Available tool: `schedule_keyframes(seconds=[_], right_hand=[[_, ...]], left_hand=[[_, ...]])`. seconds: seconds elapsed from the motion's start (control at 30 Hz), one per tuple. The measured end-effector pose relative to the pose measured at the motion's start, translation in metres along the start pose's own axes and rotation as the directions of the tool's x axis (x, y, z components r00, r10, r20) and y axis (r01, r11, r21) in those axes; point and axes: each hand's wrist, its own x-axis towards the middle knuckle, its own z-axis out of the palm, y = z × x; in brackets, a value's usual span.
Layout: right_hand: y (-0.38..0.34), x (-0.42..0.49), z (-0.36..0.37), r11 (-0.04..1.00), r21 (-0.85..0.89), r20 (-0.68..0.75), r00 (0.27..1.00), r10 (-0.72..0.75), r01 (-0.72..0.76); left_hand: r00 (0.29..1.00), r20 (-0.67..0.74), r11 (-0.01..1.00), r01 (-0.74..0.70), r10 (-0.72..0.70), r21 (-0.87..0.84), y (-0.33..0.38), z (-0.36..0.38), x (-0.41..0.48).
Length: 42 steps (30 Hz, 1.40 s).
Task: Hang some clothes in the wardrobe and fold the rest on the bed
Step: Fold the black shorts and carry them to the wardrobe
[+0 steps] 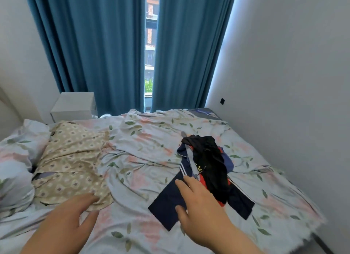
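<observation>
A pillow (22,140) lies far left on the bed (144,155), a beige cloth (72,159) beside it. The left hand (70,215) hovers, fingers loose. The right hand (198,200), fingers spread, seems to touch the clothes (206,170). Blue curtains (94,45) hang behind; a white wall (293,83) stands right.

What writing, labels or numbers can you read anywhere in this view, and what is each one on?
Nothing can be read.
Yellow marks on the black garment: too small and blurred to read.
White print on the blue-grey thing at the bed's far corner: blurred, unreadable.
The navy garment under the right hand shows only stripes, no words.
</observation>
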Motion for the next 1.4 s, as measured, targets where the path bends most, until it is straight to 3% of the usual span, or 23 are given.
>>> schedule_keyframes(seconds=[0.33, 0.6, 1.03, 1.23, 1.4], right_hand=[[0.067, -0.056, 0.006, 0.951, 0.072, -0.044, 0.952, 0.304, -0.300], [0.156, -0.061, 0.006, 0.894, 0.124, -0.006, 0.900, 0.435, -0.431], [0.329, -0.004, 0.022, 0.871, 0.160, 0.025, 0.885, 0.466, -0.463], [0.388, 0.053, 0.095, 0.817, 0.279, 0.109, 0.862, 0.495, -0.505], [0.435, 0.121, 0.192, 0.751, 0.374, 0.179, 0.837, 0.517, -0.544]], left_hand=[[0.962, 0.162, 0.975, -0.214, 0.220, -0.054, 0.061, 0.071, 0.035], [0.908, 0.301, 0.937, -0.334, 0.292, 0.098, 0.133, 0.148, 0.082], [0.883, 0.392, 0.928, -0.340, 0.258, 0.155, 0.240, 0.282, 0.187], [0.871, 0.449, 0.966, -0.252, 0.201, 0.055, 0.218, 0.377, 0.235], [0.905, 0.414, 0.993, -0.070, 0.101, -0.090, 0.167, 0.466, 0.288]])
